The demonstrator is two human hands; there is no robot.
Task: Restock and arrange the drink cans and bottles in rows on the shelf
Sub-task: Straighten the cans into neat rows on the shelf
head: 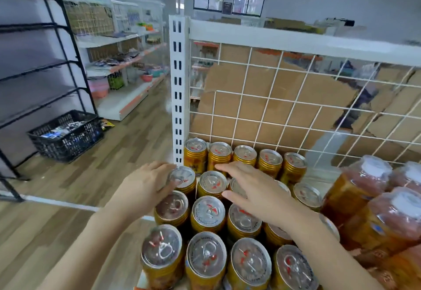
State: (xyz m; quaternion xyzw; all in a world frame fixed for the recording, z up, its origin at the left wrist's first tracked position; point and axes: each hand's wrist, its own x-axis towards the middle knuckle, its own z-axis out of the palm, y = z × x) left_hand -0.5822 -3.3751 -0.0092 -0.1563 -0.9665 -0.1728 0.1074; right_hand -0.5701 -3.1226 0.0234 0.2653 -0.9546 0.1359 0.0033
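Head view, lower centre: the left hand [145,184] curls its fingers round a gold, silver-lidded aluminium drink can [183,176] beside the white metal shelf post [178,107], the right hand [252,189] spreads straight fingers over neighbouring cans [211,183]; probably heavy, stiff and slick, best gripped round its sides

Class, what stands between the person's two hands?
Head view: two upright gold cans, the held can in the left hand and the next can beside it.

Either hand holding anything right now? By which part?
Left hand grips the leftmost can of the second row by its top rim. Right hand is spread open over neighbouring cans, gripping nothing.
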